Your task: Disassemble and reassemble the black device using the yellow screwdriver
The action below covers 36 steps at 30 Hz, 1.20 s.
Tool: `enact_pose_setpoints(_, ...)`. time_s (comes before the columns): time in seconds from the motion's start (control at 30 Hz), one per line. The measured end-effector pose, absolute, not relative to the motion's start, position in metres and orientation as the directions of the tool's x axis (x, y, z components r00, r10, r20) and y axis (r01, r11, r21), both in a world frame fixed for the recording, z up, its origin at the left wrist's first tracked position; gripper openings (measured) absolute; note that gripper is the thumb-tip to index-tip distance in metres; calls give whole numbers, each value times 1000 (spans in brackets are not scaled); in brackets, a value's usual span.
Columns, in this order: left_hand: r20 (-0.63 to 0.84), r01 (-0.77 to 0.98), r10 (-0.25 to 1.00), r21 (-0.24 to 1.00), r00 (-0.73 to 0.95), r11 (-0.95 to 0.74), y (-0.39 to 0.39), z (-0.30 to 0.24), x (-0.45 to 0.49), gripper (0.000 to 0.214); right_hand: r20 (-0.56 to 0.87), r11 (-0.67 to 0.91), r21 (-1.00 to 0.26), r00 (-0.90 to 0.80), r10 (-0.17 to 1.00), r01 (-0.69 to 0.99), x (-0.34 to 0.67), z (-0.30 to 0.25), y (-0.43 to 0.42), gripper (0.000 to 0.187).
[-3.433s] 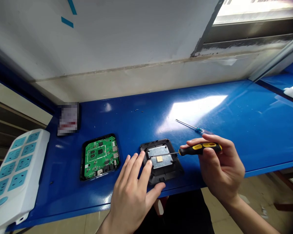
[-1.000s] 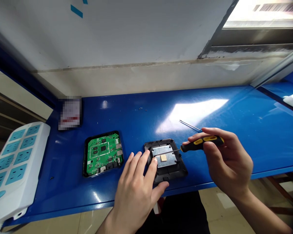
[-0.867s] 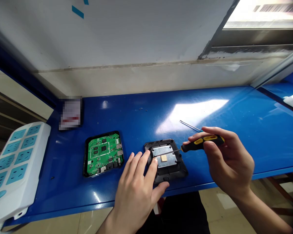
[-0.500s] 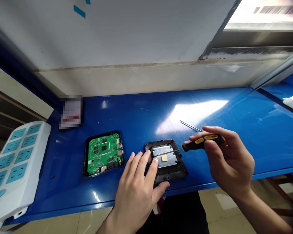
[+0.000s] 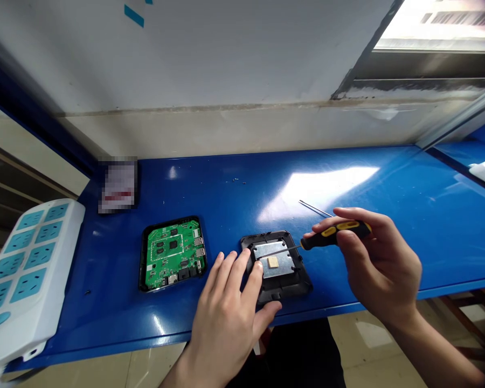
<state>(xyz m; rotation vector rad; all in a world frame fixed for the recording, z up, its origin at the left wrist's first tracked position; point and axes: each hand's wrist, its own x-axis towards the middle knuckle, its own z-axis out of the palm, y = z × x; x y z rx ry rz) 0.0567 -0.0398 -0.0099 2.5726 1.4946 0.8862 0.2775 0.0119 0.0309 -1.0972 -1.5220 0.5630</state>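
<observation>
A black plastic cover lies near the front edge of the blue shelf, with a grey metal plate and a small tan pad inside it. My left hand lies flat on the cover's left side, fingers stretched out, thumb at its front edge. My right hand is closed round a black and yellow screwdriver. Its thin shaft reaches left over the metal plate, the tip near my left fingertips. The other half of the case, holding a green circuit board, lies to the left.
A white power strip with teal sockets hangs over the shelf's left end. A blurred card lies at the back left. A second thin screwdriver lies behind my right hand. A white wall stands behind the shelf; floor shows below its front edge.
Almost nothing differs: both hands keep their hold on the cover and the screwdriver. The view has drifted slightly, with the screwdriver tip staying over the metal plate's left edge.
</observation>
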Motion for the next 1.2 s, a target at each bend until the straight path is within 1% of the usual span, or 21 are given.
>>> enact_pose_setpoints(0.27, 438, 799, 814, 287, 381, -529, -40, -10, 57, 42, 493, 482, -792, -75, 867, 375, 281, 41, 21, 27)
enact_pose_setpoints(0.4, 431, 803, 824, 300, 367, -515, -39, -11, 56, 42, 492, 504, -768, -140, 859, 395, 280, 50, 24, 30)
enact_pose_setpoints(0.63, 408, 809, 838, 311, 361, -500, -40, -12, 55, 51, 467, 558, -749, -312, 827, 359, 278, 62, 30, 35)
enact_pose_setpoints(0.7, 399, 810, 844, 317, 357, -493, -40, -12, 55, 54, 466, 588, -709, -367, 805, 390, 278, 67, 31, 38)
enact_pose_setpoints(0.8, 386, 815, 859, 336, 337, -471, -39, -12, 56, 58, 456, 654, -602, -475, 753, 459, 275, 79, 31, 40)
enact_pose_setpoints(0.87, 377, 816, 869, 356, 320, -455, -39, -12, 56, 58, 411, 689, -526, -560, 720, 499, 272, 89, 31, 38)
enact_pose_setpoints(0.93, 360, 812, 880, 383, 308, -441, -38, -11, 56, 57, 344, 713, -475, -636, 690, 516, 268, 101, 31, 35)
enact_pose_setpoints(1.07, 320, 800, 906, 445, 278, -403, -39, -10, 56, 61, 260, 721, -454, -697, 669, 523, 258, 117, 27, 29)
enact_pose_setpoints(1.13, 311, 797, 913, 463, 263, -388, -39, -10, 57, 66, 265, 730, -450, -703, 660, 515, 253, 118, 24, 26)
enact_pose_setpoints(1.2, 306, 796, 915, 468, 261, -384, -39, -10, 57, 71, 316, 745, -431, -688, 654, 510, 248, 115, 23, 24)
